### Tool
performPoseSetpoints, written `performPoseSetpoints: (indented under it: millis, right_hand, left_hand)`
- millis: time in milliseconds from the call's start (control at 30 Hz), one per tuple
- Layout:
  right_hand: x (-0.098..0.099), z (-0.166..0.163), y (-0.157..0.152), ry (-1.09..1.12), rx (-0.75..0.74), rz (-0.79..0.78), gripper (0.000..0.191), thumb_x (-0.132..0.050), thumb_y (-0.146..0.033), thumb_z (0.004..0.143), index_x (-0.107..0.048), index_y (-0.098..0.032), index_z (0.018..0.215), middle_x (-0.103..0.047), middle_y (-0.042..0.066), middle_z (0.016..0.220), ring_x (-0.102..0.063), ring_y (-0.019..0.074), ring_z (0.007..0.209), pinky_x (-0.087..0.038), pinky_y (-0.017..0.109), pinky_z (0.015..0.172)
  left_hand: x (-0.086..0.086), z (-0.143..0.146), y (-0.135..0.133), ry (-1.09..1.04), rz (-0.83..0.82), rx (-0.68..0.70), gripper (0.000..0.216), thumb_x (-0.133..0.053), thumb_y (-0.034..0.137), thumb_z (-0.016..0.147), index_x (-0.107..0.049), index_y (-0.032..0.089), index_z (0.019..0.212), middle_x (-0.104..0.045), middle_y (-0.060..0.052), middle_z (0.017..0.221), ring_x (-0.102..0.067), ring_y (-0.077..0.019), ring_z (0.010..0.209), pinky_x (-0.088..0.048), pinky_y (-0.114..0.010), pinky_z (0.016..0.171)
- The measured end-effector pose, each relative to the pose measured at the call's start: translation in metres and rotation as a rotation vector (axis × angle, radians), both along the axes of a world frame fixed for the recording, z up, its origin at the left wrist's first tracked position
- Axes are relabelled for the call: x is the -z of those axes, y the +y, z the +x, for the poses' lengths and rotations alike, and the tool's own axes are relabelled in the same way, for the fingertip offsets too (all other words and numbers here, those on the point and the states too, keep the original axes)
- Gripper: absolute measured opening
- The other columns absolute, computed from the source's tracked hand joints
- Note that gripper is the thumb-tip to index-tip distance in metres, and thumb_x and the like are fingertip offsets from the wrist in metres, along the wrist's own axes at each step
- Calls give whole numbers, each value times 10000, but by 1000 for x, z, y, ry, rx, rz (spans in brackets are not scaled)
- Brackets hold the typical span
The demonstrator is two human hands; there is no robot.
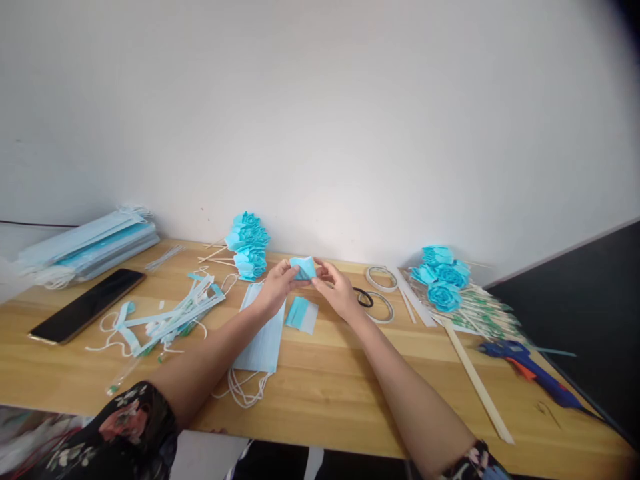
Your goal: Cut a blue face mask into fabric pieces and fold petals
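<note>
Both hands meet above the middle of the wooden table (350,373), pinching a small folded piece of light-blue mask fabric (303,267). My left hand (277,287) grips its left side with closed fingers. My right hand (338,289) pinches its right side. Under the hands lie a flat blue face mask (263,337) with white ear loops and a smaller cut blue piece (301,314).
Finished blue fabric roses stand at the back centre (249,245) and on sticks at the right (443,275). Tape rolls (381,278), black scissors (363,297), a blue glue gun (530,369), a wooden stick (477,383), mask trimmings (167,317), a phone (87,305) and stacked masks (90,245) lie around.
</note>
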State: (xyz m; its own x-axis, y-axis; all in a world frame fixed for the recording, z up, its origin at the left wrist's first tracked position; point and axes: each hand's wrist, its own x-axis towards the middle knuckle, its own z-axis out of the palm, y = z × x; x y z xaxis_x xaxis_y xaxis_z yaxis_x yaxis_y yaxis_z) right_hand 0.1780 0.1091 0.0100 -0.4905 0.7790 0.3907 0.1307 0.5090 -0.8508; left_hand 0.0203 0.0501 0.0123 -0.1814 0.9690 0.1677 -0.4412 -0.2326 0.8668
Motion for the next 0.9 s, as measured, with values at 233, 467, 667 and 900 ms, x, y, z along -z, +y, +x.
performPoseSetpoints:
  millis: [233,467,667,900]
  right_hand:
    - [4,-1,3,88,-5,-77,375,-600,-281,796,-652,-195,1157,-673,33,900,-618,164,826,-511,303,774]
    - [-3,2,0,119,-98,-180,411,-622,-367,807,-630,-221,1190,-681,40,1018,-629,173,881,-510,307,796]
    - [0,0,0,93,-19,-133,251,-651,-431,782,-645,-190,850,-678,11,802,-604,155,701,-486,263,643]
    - [5,-1,1,101,45,-61,261,-632,-459,790,-598,-201,781,-620,-13,720,-566,144,648,-458,250,610]
  left_hand:
    - [2,2,1,15,-7,-40,315,-733,375,726,-577,137,860,-665,-47,864,-653,-179,829,-539,-367,805]
    - [1,4,0,120,19,-64,335,-717,419,735,-557,147,850,-670,-51,882,-651,-184,830,-547,-372,776]
    - [6,11,0,214,35,-34,361,-726,453,709,-547,154,804,-660,-27,788,-650,-174,754,-554,-360,743]
    - [4,12,-1,243,-8,18,394,-773,424,658,-631,138,889,-706,-57,869,-660,-194,800,-539,-366,787]
